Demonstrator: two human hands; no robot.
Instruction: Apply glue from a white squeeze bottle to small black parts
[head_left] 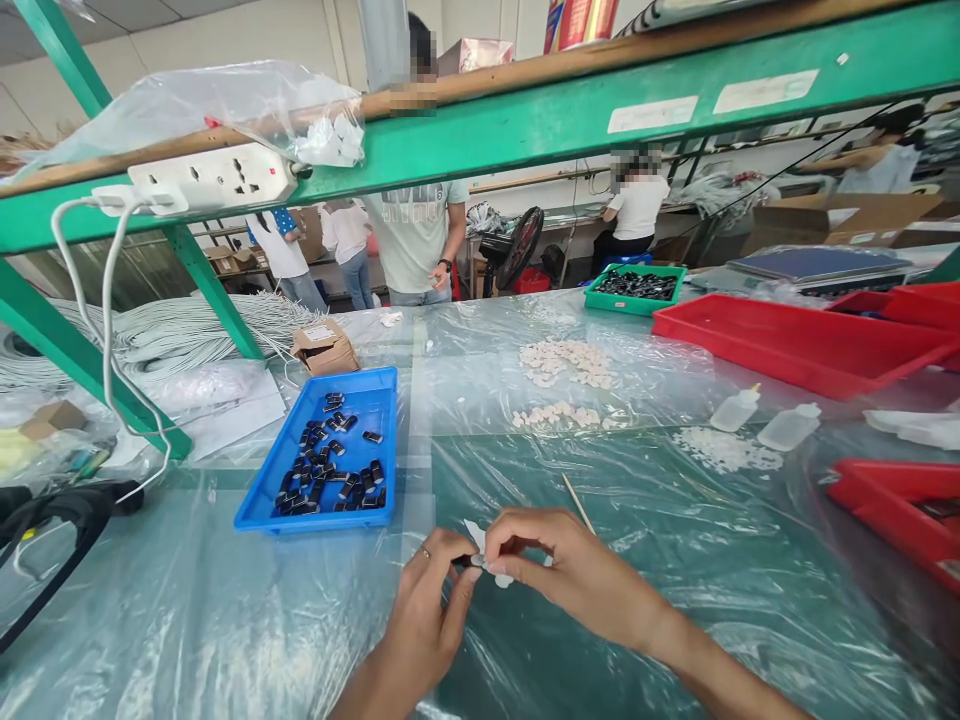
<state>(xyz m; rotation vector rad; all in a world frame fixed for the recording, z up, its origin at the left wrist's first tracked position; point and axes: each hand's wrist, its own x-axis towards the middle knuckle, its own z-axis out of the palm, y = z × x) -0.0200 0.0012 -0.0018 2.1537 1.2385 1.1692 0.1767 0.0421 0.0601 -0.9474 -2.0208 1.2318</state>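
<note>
Small black part, pale at one end, held in the thumb-and-finger pinch of my left hand, off the near right corner of the blue tray. My right hand brings thumb and forefinger together at the pale end; what they grip, I cannot tell. Right of the tray: wooden stick, scattered pale pieces, and, farther over, two plastic bottles.
</note>
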